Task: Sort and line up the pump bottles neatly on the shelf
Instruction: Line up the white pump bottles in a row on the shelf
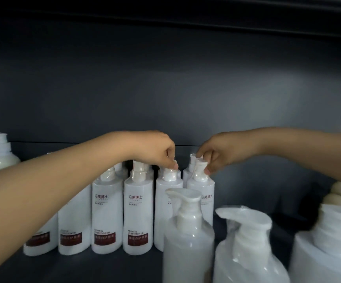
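Partly hidden: the row of tall white plastic pump bottles with dark red labels (138, 213) stands far back on the dark grey shelf (83, 268). The left forearm (53, 190) covers the tops of the two left ones. A big white pump bottle in clear plastic wrap (188, 242), near the camera, covers the lower parts of the two right ones.
Cut off: two more wrapped white bottles (247, 252) on the near right run off the bottom edge and look blurry. A round white pump bottle (0, 158) stands at the far left edge.
Behind the row: more pump tops peek out; how many, I cannot tell.
Left hand: the left hand (155, 149) reaches down from above with curled fingers and pinches the pump top of the fifth bottle (165, 199) in the row.
Right hand: the right hand (218, 154) pinches the pump head of the last bottle (205, 188), at the right end, between thumb and finger.
Held bottles: they stand upright, just beside each other, and the two hands are near but apart.
Writing: "KERATIN CONDITIONER" sits above each red label. Chinese letters sit higher up. The words on the red labels are too blurry to read.
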The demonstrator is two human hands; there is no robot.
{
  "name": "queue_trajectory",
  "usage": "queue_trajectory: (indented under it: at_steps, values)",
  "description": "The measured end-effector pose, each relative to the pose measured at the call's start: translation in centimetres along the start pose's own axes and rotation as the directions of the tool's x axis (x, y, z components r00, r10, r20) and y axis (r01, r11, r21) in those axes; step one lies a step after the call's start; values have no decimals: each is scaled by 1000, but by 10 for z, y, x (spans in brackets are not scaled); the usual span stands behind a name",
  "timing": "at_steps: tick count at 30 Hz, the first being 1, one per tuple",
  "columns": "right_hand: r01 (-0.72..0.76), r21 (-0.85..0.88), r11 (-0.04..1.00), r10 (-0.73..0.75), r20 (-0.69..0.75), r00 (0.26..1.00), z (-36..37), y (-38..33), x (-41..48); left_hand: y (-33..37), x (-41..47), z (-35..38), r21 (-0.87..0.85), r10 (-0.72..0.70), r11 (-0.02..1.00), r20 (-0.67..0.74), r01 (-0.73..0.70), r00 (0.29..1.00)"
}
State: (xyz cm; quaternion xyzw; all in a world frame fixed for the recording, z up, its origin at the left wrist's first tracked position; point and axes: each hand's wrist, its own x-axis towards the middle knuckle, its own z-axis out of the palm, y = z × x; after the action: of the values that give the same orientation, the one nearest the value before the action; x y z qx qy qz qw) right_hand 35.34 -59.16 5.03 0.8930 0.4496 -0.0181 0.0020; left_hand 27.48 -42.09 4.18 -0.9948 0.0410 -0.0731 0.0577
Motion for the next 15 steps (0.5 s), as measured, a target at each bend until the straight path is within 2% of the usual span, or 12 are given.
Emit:
queue_trajectory:
  at_steps: [4,8,11,15]
  values:
    - [-33,-234,972,17,-72,997,-25,-10,-24,9,-9,-25,113,-45,992,-68,52,997]
    - [-170,-420,892,125,-133,983,-39,-15,-48,21,-26,-49,151,-122,977,-183,151,975]
    - [-232,-402,886,155,-215,964,-43,-22,-68,32,-45,-58,148,-182,963,-260,225,948]
    - [-228,-318,920,120,-324,938,-41,-37,-96,60,-76,-59,123,-221,952,-359,280,907]
